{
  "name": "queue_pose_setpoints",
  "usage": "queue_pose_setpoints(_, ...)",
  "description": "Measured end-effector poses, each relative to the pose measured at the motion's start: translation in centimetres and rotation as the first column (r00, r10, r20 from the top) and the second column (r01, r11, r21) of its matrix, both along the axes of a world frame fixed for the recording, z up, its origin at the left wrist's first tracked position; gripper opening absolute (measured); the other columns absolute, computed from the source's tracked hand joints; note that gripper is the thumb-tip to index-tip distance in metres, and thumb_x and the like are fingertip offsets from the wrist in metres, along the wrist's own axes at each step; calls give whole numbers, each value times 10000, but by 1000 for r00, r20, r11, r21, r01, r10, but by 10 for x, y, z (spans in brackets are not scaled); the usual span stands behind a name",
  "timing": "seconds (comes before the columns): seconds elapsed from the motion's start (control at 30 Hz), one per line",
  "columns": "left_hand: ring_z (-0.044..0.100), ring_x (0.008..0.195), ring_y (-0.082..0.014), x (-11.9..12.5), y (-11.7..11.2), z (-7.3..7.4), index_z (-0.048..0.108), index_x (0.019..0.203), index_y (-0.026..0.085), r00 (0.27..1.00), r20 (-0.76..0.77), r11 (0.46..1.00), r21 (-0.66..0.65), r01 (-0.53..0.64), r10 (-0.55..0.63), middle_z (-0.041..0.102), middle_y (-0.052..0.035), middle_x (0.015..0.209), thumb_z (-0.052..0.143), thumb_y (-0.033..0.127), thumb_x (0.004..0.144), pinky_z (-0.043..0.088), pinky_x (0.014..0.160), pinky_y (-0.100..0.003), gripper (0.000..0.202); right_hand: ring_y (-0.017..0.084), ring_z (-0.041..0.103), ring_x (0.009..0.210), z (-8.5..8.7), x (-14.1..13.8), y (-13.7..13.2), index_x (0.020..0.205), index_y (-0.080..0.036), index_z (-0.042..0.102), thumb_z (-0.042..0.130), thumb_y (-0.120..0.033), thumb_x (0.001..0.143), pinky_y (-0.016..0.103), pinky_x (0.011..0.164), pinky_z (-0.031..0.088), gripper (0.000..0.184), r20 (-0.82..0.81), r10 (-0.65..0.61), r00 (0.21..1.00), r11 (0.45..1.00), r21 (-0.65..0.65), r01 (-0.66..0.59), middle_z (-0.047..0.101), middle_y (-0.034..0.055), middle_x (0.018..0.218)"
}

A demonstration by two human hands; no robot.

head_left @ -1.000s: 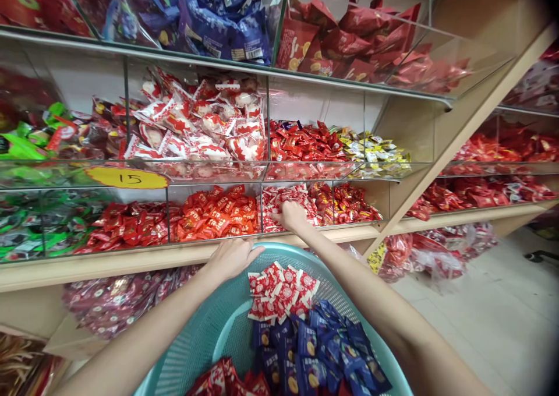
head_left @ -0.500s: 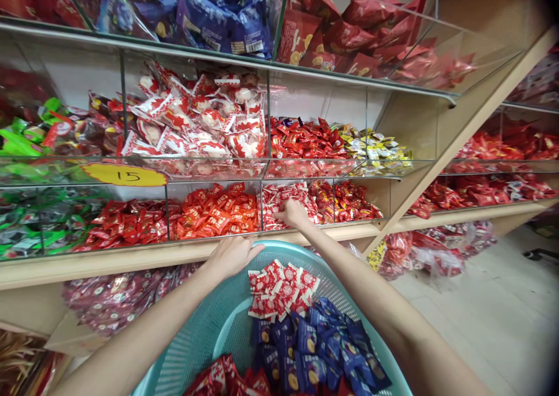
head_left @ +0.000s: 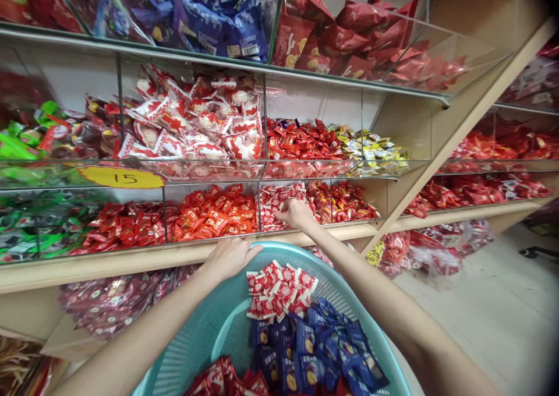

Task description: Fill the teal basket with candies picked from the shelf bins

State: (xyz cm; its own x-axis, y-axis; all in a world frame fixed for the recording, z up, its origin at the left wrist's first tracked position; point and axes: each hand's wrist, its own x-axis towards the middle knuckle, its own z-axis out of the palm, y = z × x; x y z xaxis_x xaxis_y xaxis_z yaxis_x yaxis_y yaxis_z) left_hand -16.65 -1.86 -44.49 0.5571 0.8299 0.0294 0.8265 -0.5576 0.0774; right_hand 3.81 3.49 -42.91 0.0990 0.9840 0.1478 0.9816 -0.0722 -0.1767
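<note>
My left hand [head_left: 229,257] is closed over the far rim of a teal plastic basket [head_left: 276,245], its thumb lying along the edge. Past the basket, my right hand [head_left: 298,214] reaches into a low shelf bin of small red-and-white wrapped candies [head_left: 279,197]. Its fingers are curled together, and anything between them is too hidden to identify. Inside the basket are red-and-white candy packets [head_left: 283,290], dark blue packets [head_left: 314,343] and red packets [head_left: 222,378].
Orange-red candies [head_left: 218,212] fill the neighbouring bin, with red-and-yellow ones [head_left: 353,201] on the other side. A glass ledge with a yellow "15" tag [head_left: 122,177] runs above. A slanting wooden panel [head_left: 458,137] stands right; bagged goods [head_left: 109,303] lie below the shelf.
My right hand has shifted very slightly at the front of the red-and-white candy bin, fingers still curled. The view has moved a little. My left hand stays on the basket rim.
</note>
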Motion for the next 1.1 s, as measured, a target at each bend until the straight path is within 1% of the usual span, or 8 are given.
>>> queue_pose_setpoints(0.07,616,829,-264,0,0,-1,605,884,167,1000,-6,1000,18,12,-12,660,-123,868,169,528,880,417,703,-338,566,199,588,853,0,4,-4,873,-189,636,556,-389,714,255,670,402,267,24,27,999,1000,-1,-27,654,84,904)
queue_pose_setpoints(0.17,619,815,-275,0,0,-1,604,879,169,999,-11,998,47,33,-32,662,-123,864,159,527,880,422,677,-345,571,196,591,844,1,6,-7,857,-185,647,564,-371,712,247,661,401,250,31,38,999,998,-47,-36,660,83,883)
queue_pose_setpoints(0.37,615,833,-280,0,-1,1,613,866,160,999,-8,999,39,32,-31,661,-135,865,156,538,876,420,695,-352,593,211,580,892,7,3,-9,857,-190,650,626,-463,647,256,674,415,345,28,53,998,992,-115,-49,650,91,926)
queue_pose_setpoints(0.57,614,842,-275,0,-3,2,608,883,169,1000,14,1000,22,15,-15,659,-126,882,167,551,870,421,702,-348,583,242,577,925,11,-4,-9,895,-168,644,624,-440,654,308,710,441,364,70,-15,997,994,-107,23,632,126,986)
queue_pose_setpoints(0.77,617,836,-264,0,-2,1,604,883,170,1000,-10,999,42,14,-13,663,-113,867,174,534,876,425,699,-329,563,259,572,960,13,-13,0,964,-145,624,633,-355,658,334,737,458,371,102,-48,994,984,-163,65,636,146,976)
queue_pose_setpoints(0.9,615,850,-253,0,-3,2,607,879,174,1000,-9,999,37,4,-4,662,-106,881,183,532,876,423,716,-319,555,267,584,940,9,-17,6,1024,-127,600,625,-387,658,346,731,466,450,89,-60,994,979,-189,76,628,163,999)
queue_pose_setpoints(1.1,614,855,-252,0,-3,3,604,897,176,1000,-2,1000,17,-9,9,662,-104,881,192,536,874,421,723,-318,548,258,595,914,8,-13,7,984,-130,617,619,-409,654,318,705,459,433,64,-48,997,982,-180,59,632,156,1001)
